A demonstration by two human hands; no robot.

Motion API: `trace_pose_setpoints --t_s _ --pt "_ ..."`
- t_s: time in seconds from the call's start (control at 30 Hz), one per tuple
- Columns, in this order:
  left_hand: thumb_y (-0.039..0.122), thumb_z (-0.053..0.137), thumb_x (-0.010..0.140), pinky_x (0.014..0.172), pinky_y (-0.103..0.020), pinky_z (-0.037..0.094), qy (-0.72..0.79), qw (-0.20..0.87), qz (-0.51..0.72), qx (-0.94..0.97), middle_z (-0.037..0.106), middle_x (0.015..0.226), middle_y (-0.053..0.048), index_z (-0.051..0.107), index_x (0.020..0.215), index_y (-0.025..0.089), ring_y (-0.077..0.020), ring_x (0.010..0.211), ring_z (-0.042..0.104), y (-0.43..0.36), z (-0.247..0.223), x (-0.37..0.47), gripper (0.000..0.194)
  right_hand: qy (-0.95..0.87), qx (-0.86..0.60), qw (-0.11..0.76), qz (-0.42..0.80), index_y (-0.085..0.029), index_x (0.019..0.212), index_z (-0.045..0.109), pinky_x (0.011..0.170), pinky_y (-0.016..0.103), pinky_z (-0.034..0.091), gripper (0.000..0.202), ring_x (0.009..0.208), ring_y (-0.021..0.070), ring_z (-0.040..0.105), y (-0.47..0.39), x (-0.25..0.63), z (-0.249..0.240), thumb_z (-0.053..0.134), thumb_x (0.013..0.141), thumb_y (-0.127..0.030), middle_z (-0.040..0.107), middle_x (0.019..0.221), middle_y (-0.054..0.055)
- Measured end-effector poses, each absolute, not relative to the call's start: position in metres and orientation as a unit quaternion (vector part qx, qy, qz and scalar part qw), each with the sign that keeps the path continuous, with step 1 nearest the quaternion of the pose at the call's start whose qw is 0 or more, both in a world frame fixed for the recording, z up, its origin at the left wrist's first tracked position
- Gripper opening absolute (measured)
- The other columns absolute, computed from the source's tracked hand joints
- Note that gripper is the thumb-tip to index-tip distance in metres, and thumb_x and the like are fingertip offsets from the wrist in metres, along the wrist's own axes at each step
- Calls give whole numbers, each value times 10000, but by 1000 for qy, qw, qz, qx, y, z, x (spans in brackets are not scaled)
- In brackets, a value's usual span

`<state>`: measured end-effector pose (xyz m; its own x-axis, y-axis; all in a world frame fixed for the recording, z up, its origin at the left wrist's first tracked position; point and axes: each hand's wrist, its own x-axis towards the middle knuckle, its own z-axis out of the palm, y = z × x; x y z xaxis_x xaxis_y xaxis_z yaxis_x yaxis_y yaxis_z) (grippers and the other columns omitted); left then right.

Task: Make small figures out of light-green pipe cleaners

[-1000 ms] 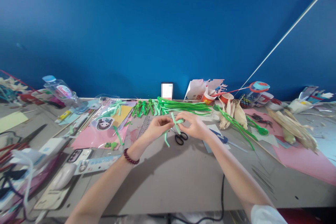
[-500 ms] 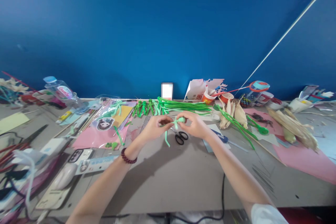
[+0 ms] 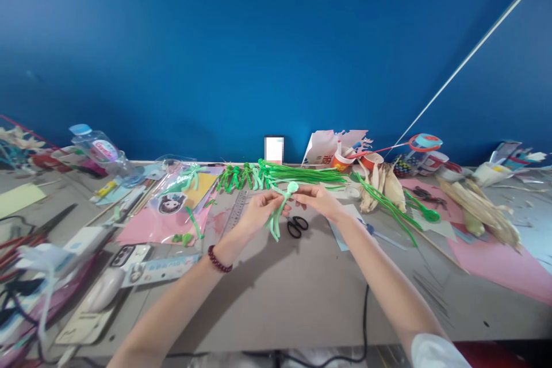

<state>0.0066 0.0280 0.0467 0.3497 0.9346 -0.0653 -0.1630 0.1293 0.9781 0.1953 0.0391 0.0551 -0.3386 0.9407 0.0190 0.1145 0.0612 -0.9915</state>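
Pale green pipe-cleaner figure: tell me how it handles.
The pipe-cleaner figure is probably light, being thin fuzzy strands. It likely bends yet holds shape: one arm juts out unsupported. Stood up, its bulky head may topple it.

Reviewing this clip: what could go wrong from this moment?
The pale green figure could bend out of shape: the left hand pinches it, with the right hand close beside its head, and its thin limbs look pliable.

Its dangling strands might tangle or catch, since they hang loose below the left hand.

The black-handled scissors lie near both hands, so a lowered hand might knock them.
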Motion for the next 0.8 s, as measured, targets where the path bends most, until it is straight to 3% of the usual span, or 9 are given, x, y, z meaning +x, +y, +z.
trace_pose_setpoints --t_s 0.2,0.37,0.63,0.8 --pt "452 681 715 664 -289 507 358 657 418 515 701 715 -59 659 823 137 -175 668 657 24 44 11 334 -534 -422 420 601 -154 693 694 569 252 406 230 568 96 516 40 189 49 742 642 -373 644 663 5" --pt "459 642 751 648 -267 484 345 655 419 526 698 746 -74 680 782 133 -160 680 635 24 43 13 329 -502 -420 432 620 -148 751 708 595 263 435 271 596 109 556 42 189 46 753 632 -387 665 677 21" --pt "343 743 647 634 -236 459 408 619 457 491 659 787 -37 676 822 163 -135 701 589 25 42 9 259 -530 -468 444 550 -142 737 706 537 258 446 292 524 106 544 39 186 48 761 588 -386 635 584 5" --pt "395 734 648 592 -236 437 416 603 450 511 644 739 -30 691 770 154 -112 616 543 29 38 7 273 -563 -490 434 505 -150 726 698 539 265 464 279 516 114 543 35 183 51 728 627 -410 623 573 0"
